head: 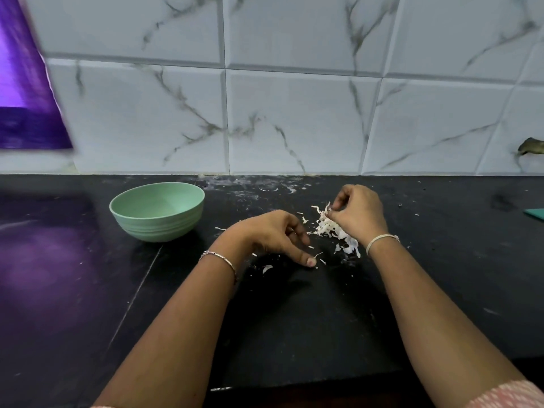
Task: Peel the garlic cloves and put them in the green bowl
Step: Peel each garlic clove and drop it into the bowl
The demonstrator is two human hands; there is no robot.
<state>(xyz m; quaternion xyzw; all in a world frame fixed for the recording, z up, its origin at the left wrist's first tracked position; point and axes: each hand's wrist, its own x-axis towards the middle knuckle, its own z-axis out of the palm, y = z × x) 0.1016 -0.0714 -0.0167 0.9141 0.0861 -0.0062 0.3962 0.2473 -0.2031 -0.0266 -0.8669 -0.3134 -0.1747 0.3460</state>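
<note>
Sheeting [26,83], purple and shiny, is hanging at the upper left of the frame, and its glow is lying on the black counter [294,319] below. Right of that, the bowl [159,228] is standing upright, well apart from both hands. No clove is showing in the part of its inside that can be seen.

At the centre the left hand [273,237] is resting low, its thumb tip touching the counter and its other fingers curling loosely under. Whether they are closing on a clove I cannot tell. Just right of it, skins [332,229] are lying in a loose white pile, with scraps scattered around. The right hand [359,213] is hovering at the pile's upper end, fingertips pressed together and pinching a pale bit [326,213]. That bit is too small to tell clove from skin.

No bare clove is showing plainly anywhere. Any remaining ones are probably lying in that pile or hiding in a hand. At the far right edge a flat green thing [534,214] is peeking in.

Cloves should be handling as small, light and firm, turning slippery once bare. Their skins look papery, tearing and clinging easily. Pinching a clove by its two ends with fingertips, and starting the tear at the blunt root end, seems the surest hold. A peeled one will want a cupped carry leftward to the bowl.
</note>
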